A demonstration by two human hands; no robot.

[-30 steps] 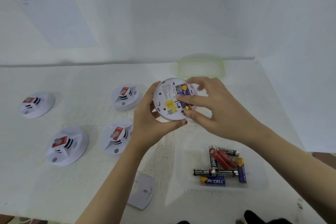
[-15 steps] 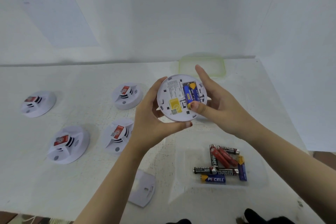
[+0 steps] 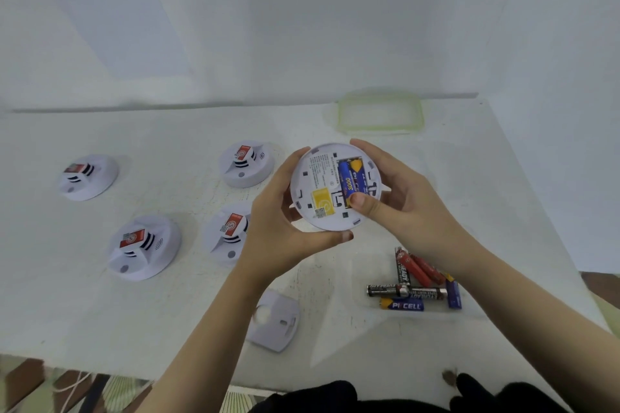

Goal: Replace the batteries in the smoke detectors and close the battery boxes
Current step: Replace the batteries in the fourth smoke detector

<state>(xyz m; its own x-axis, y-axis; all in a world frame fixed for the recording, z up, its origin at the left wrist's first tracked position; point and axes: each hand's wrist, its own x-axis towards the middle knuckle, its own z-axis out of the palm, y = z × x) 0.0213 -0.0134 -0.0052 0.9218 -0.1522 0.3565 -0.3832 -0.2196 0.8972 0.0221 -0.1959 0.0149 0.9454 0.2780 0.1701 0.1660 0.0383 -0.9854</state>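
The desk (image 3: 167, 312) carries four resting detectors (image 3: 144, 245) at its left. The held detector (image 3: 322, 184) is above the desk centre, back side up. The left grip (image 3: 278, 231) and the right grip (image 3: 409, 208) grasp its rim. The right thumb presses the blue battery (image 3: 349, 178) in the open compartment. Loose batteries (image 3: 416, 288) lie near right.

A green-rimmed lid (image 3: 379, 129) lies at the table's (image 3: 167, 144) far edge, a printed sheet (image 3: 110, 10) on the wall (image 3: 335, 27).

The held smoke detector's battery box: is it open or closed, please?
Open. On the smoke detector the battery box has no cover; a blue battery lies bare in it under the thumb of the right hand.
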